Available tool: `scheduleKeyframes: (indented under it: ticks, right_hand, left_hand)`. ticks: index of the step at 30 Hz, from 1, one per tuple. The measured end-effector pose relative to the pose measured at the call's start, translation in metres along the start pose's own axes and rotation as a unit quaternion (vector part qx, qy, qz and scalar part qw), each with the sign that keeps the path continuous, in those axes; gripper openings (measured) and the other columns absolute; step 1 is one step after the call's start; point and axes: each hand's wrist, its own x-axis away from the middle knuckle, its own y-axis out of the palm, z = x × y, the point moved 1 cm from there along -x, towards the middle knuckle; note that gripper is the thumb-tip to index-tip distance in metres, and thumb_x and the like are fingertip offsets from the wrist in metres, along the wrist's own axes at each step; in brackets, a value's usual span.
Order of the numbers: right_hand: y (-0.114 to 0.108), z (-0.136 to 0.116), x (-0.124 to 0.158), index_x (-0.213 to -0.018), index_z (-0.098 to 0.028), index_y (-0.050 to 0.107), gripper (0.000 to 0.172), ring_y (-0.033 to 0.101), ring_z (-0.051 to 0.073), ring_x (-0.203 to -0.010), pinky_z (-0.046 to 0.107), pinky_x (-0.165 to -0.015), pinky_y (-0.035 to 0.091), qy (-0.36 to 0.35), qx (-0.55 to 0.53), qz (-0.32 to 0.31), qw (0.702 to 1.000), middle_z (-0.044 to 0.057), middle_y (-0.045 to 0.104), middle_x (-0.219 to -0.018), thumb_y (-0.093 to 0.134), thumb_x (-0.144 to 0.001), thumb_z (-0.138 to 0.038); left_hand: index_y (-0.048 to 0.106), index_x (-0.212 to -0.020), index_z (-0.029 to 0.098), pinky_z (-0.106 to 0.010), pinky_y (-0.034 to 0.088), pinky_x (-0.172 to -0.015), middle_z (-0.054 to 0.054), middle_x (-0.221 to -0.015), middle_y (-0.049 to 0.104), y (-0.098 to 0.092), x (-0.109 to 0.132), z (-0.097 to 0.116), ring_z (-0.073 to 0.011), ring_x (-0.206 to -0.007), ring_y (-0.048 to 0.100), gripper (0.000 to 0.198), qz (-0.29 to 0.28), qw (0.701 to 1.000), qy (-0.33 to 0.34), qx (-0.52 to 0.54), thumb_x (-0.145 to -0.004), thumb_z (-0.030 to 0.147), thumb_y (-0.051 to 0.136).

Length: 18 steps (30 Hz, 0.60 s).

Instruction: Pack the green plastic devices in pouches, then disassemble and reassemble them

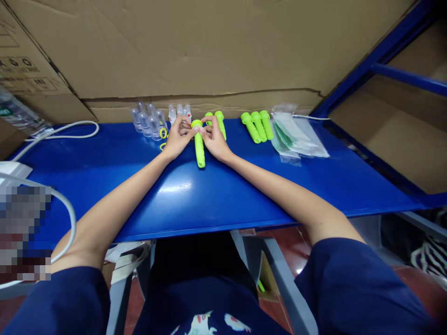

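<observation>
A lime-green tube with a wider round cap is held near the table's middle, cap end away from me. My left hand pinches its cap end from the left. From the right, my right hand grips the same end, thumbs close together. Two more green tubes lie just behind my right hand. Clear plastic capsules stand behind and left of my left hand, beside small yellow rings. Smaller clear pieces, one with a red dot, are behind my left hand.
Three green tubes lie to the right on the blue table, next to clear plastic bags. A white cable loops at the left. A cardboard wall stands behind; a blue frame is at the right.
</observation>
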Motion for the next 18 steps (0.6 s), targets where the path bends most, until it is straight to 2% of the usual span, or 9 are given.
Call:
scheduleKeyframes:
  ticks: [4, 9, 14, 18]
  right_hand:
    - [0.000, -0.004, 0.002, -0.129, -0.028, 0.039, 0.063, 0.068, 0.018, -0.074, 0.037, -0.070, 0.063, 0.027, -0.034, -0.011, 0.999, 0.005, 0.062, -0.092, 0.040, -0.093, -0.080]
    - [0.000, -0.009, 0.004, -0.135, -0.027, 0.032, 0.073, 0.063, 0.016, -0.055, 0.031, -0.048, 0.055, 0.057, -0.063, -0.050, 0.995, 0.003, 0.063, -0.084, 0.031, -0.092, -0.085]
    - [0.000, -0.012, 0.004, -0.136, -0.028, 0.031, 0.078, 0.059, 0.016, -0.051, 0.030, -0.042, 0.051, 0.063, -0.049, -0.046, 0.996, 0.001, 0.060, -0.078, 0.022, -0.089, -0.090]
    - [0.002, -0.010, 0.002, -0.135, -0.029, 0.029, 0.077, 0.059, 0.014, -0.051, 0.029, -0.041, 0.050, 0.068, -0.057, -0.034, 0.995, 0.003, 0.061, -0.087, 0.023, -0.088, -0.090]
  left_hand:
    - [0.055, -0.091, 0.022, -0.032, 0.058, -0.077, -0.001, -0.087, 0.059, -0.001, -0.001, -0.002, -0.0157, -0.081, 0.067, 0.064, 0.010, 1.000, 0.006, -0.014, -0.064, 0.073, 0.083]
    - [0.055, -0.090, 0.022, -0.031, 0.058, -0.077, 0.000, -0.084, 0.059, -0.002, -0.002, -0.001, -0.0149, -0.081, 0.066, 0.063, 0.025, 0.999, 0.015, -0.027, -0.063, 0.071, 0.084]
    - [0.055, -0.092, 0.022, -0.032, 0.057, -0.080, -0.001, -0.087, 0.059, -0.001, -0.002, -0.003, -0.0162, -0.085, 0.066, 0.055, 0.021, 1.000, 0.008, -0.022, -0.070, 0.062, 0.085]
    - [0.056, -0.094, 0.022, -0.032, 0.057, -0.083, -0.002, -0.090, 0.061, -0.001, -0.002, -0.004, -0.0163, -0.089, 0.067, 0.052, 0.022, 1.000, -0.006, -0.008, -0.073, 0.060, 0.084]
